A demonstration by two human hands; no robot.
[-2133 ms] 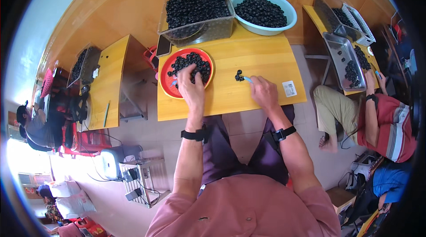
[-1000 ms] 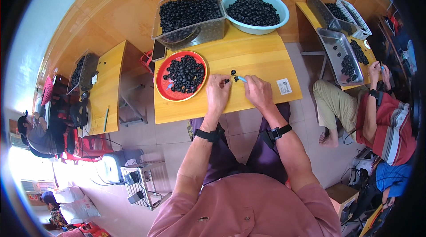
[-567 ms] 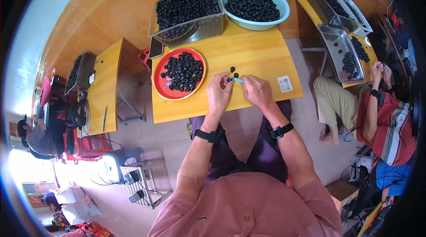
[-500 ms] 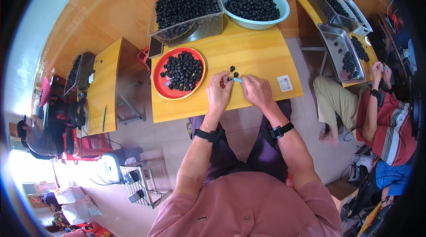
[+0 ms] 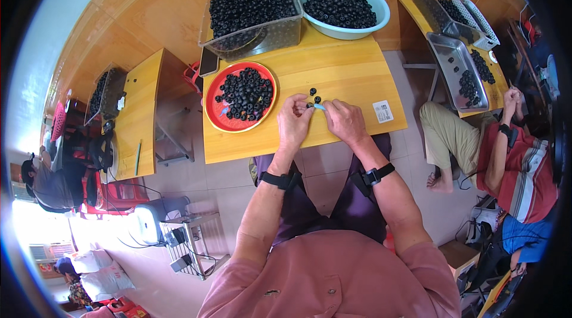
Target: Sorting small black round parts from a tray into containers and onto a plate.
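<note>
Over the near part of the wooden table (image 5: pixel 351 71), my left hand (image 5: pixel 292 124) pinches a small black round part (image 5: pixel 310 105) between thumb and fingertips. My right hand (image 5: pixel 344 122) grips a slim light-blue tool (image 5: pixel 319 106), its tip against or close by that part; the tip itself is too small to make out. Just beyond the fingertips lie two loose black round parts (image 5: pixel 313 92), ring-like with a hole. Left of my left hand is a round red tray (image 5: pixel 210 109) with a heap of the same black parts in it.
At the table's back stand a clear plastic bin (image 5: pixel 283 35) and a light-blue basin (image 5: pixel 383 14), both full of black parts. A dark phone-like slab (image 5: pixel 209 62) lies at the left edge, a white label (image 5: pixel 382 111) at right. A co-worker (image 5: pixel 512 163) sits at the right-hand table.
My hands stay nearly in place, with slight finger movement around the black part. The co-worker's hands at the right have shifted a little.
</note>
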